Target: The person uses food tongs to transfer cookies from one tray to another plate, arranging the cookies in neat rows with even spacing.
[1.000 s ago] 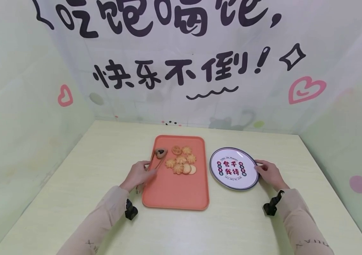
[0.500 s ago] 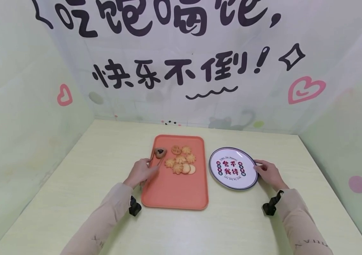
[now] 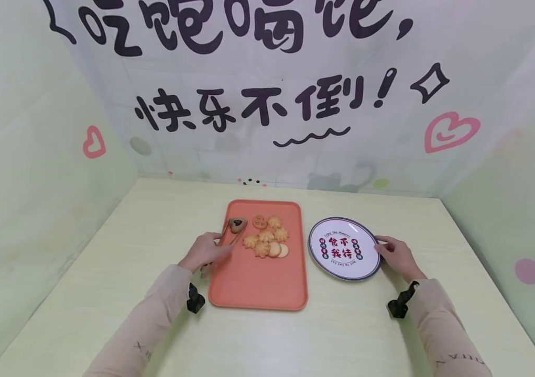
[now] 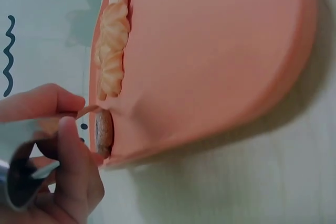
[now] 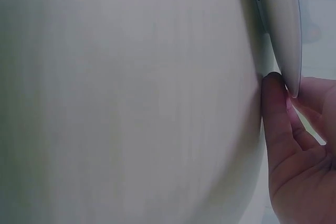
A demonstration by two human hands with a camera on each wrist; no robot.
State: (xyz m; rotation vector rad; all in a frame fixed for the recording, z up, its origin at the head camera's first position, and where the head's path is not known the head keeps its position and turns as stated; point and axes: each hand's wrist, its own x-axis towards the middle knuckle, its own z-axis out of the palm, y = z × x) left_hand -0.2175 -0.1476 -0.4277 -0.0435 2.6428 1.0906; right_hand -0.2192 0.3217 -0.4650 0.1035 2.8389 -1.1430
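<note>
Left hand: the left hand (image 3: 205,251) is stretched forward over the left edge of the tray (image 3: 258,285), and a pair of tongs (image 3: 230,237) is pinched between thumb and curled fingers (image 4: 68,145).
Tongs: a dark heart-shaped cookie (image 3: 237,225) is clamped at the tips, at the tray's far left corner.
Right hand: the right hand (image 3: 396,256) is laid on the table (image 3: 342,335), fingers relaxed; the right rim of the plate (image 3: 345,248) is touched by the fingertips (image 5: 273,85), nothing is grasped.
Other cookies: a cluster of pale cookies (image 3: 267,241) is lying on the tray, just right of the tongs.
</note>
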